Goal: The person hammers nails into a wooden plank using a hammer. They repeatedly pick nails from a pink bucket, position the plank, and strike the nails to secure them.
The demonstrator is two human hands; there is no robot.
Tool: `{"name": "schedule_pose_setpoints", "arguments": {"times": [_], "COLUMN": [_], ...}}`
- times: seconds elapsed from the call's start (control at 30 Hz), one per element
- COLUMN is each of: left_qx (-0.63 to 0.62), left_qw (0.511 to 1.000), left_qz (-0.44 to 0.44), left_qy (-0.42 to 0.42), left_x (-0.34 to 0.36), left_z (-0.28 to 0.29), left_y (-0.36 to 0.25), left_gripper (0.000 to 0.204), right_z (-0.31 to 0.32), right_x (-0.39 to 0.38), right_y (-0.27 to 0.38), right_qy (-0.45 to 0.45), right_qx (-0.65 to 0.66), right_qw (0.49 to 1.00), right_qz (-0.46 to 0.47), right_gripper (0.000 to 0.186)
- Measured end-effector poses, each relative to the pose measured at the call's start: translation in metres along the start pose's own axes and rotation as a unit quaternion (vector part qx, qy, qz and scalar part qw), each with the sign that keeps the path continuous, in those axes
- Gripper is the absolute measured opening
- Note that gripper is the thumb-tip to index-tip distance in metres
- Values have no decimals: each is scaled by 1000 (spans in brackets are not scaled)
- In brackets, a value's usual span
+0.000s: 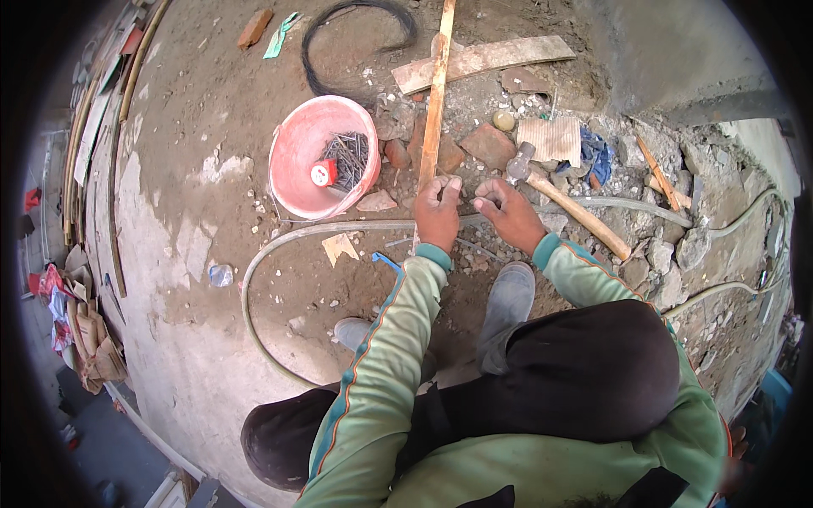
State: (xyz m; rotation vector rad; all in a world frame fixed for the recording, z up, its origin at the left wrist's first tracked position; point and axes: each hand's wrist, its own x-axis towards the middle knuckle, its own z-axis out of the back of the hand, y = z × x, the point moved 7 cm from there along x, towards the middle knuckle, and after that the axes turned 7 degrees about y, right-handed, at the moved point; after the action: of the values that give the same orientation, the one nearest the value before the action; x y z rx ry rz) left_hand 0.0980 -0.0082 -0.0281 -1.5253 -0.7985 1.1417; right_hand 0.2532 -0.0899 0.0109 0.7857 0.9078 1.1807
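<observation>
At frame centre, fingers of the left hand (pixel 437 213) and right hand (pixel 513 217) are curled near a wooden strip (pixel 437 97); any grasp cannot be told.

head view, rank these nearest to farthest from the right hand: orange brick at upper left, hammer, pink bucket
Starting from the right hand:
1. Hammer: nearest, just to its right.
2. Pink bucket: to the left, beyond the other hand.
3. Orange brick: farthest, up at the picture's upper left, past the bucket.
</observation>
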Motion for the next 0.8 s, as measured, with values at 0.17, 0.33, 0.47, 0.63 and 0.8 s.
{"name": "schedule_pose_setpoints", "arguments": {"times": [0.17, 0.33, 0.47, 0.63, 0.8], "left_qx": [66, 125, 168, 211, 273], "left_qw": [992, 984, 981, 970, 952], "left_qz": [-69, -108, -91, -118, -135], "left_qy": [-80, -67, -40, -29, 9], "left_x": [37, 61, 70, 81, 82], "left_z": [58, 53, 32, 42, 33], "left_y": [-3, -10, -27, -19, -22], "left_gripper": [16, 18, 18, 18, 19], "right_z": [89, 128, 137, 117, 85], "right_x": [-74, -134, -149, -137, -131], "right_y": [9, -57, -99, -53, -29], "right_qy": [-128, -97, -86, -24, -19], "right_qx": [-438, -506, -476, -251, -44], "right_qw": [889, 843, 862, 951, 986], "right_qz": [-32, -156, -153, -178, -161], "right_gripper": [44, 56, 50, 42, 37]}}
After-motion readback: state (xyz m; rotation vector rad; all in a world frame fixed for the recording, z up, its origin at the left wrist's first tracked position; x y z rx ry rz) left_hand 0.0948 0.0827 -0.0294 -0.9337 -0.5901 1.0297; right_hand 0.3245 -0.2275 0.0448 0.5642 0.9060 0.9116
